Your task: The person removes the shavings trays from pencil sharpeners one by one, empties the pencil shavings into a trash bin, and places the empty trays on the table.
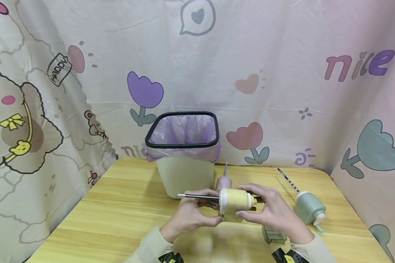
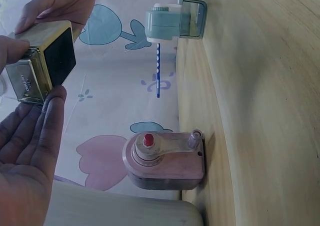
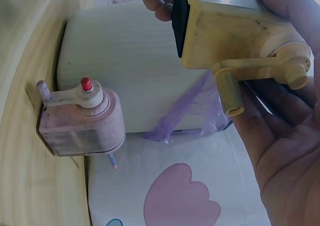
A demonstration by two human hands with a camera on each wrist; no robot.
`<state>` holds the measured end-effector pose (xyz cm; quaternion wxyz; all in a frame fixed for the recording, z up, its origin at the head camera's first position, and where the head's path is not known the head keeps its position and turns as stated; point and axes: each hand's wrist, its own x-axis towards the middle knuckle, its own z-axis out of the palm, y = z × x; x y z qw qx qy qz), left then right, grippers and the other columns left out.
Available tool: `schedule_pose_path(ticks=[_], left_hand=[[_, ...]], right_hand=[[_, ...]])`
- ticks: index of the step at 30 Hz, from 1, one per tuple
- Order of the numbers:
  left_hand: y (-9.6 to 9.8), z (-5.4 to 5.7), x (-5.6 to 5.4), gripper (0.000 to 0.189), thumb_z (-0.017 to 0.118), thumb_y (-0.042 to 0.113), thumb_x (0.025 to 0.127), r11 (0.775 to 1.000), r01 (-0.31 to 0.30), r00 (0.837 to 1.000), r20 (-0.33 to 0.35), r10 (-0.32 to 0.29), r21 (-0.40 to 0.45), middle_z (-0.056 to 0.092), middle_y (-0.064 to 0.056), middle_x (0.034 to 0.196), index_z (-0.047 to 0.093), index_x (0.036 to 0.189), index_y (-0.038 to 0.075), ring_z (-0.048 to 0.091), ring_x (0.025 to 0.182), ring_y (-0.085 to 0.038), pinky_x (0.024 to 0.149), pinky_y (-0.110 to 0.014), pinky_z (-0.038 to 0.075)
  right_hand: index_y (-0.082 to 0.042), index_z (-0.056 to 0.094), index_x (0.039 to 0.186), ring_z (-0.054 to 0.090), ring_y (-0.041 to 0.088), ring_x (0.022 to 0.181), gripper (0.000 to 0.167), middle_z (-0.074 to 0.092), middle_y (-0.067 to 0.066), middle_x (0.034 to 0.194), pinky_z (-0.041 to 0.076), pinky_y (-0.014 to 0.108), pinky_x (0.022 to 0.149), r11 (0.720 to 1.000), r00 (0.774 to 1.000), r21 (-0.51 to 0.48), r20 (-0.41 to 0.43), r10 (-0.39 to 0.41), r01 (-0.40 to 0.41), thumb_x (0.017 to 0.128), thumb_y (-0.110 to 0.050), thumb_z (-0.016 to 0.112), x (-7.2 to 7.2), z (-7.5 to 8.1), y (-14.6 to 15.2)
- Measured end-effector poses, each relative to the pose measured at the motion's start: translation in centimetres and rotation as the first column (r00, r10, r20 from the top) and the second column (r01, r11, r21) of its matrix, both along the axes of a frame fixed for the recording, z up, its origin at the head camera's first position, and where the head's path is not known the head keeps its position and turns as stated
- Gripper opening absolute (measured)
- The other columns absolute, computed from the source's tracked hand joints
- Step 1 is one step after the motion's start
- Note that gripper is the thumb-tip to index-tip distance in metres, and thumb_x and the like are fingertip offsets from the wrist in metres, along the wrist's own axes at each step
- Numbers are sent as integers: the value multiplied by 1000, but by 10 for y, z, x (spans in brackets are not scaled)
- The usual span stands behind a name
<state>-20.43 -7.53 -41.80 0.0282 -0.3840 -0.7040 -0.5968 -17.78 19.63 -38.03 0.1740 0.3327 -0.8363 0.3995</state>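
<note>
Both hands hold a yellow crank pencil sharpener (image 1: 237,204) tipped on its side above the table. A dark pencil (image 1: 197,196) sticks out of its white front, pointing left. My left hand (image 1: 195,212) grips the front end between thumb and fingers, by the clear shavings drawer (image 2: 30,81). My right hand (image 1: 273,208) holds the rear end, thumb on the body and fingers around the far side, close to the crank (image 3: 250,64). The black base (image 2: 60,56) faces outward in the left wrist view.
Behind the hands stands a pink sharpener (image 1: 224,182) with a pencil in it, beside a bin (image 1: 187,175) lined with a purple bag. To the right are a teal sharpener (image 1: 309,206) holding a blue patterned pencil (image 1: 288,179) and a small grey-green box (image 1: 274,235).
</note>
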Motion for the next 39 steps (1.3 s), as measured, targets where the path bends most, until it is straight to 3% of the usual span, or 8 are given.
schedule_pose_path(ticks=[9,18,30,39], left_hand=[[0,-1,-1,46,90,0,78,1000,-26,1000,9,26,-13,81,-16,106,74,122,3,79,92,-10,89,-35,68],[0,3,1,52,90,4,81,996,-29,996,80,36,-88,78,-14,118,70,129,6,77,101,-10,97,-31,66],[-1,0,-1,49,93,7,82,995,-54,998,-43,51,-84,78,-10,119,73,127,8,75,103,-10,98,-32,65],[-1,1,-4,48,94,7,80,995,-56,994,-93,49,-82,79,-10,116,75,124,8,76,102,-9,97,-32,66]], right_hand=[[-18,73,127,69,-2,88,55,81,-2,108,65,24,75,1000,999,-6,-36,-8,7,77,-21,97,-1,-1,3],[-19,73,127,69,-2,90,54,80,-3,110,65,24,76,1000,1000,5,-19,-13,13,79,-24,97,-2,-2,3],[-20,73,128,70,-1,92,54,80,-2,115,65,25,78,1000,1000,23,-5,-8,8,80,-25,96,-2,-1,2],[-21,73,128,70,-1,92,53,80,-3,114,66,24,78,1000,1000,25,-10,2,-2,80,-25,96,-3,-1,2]])
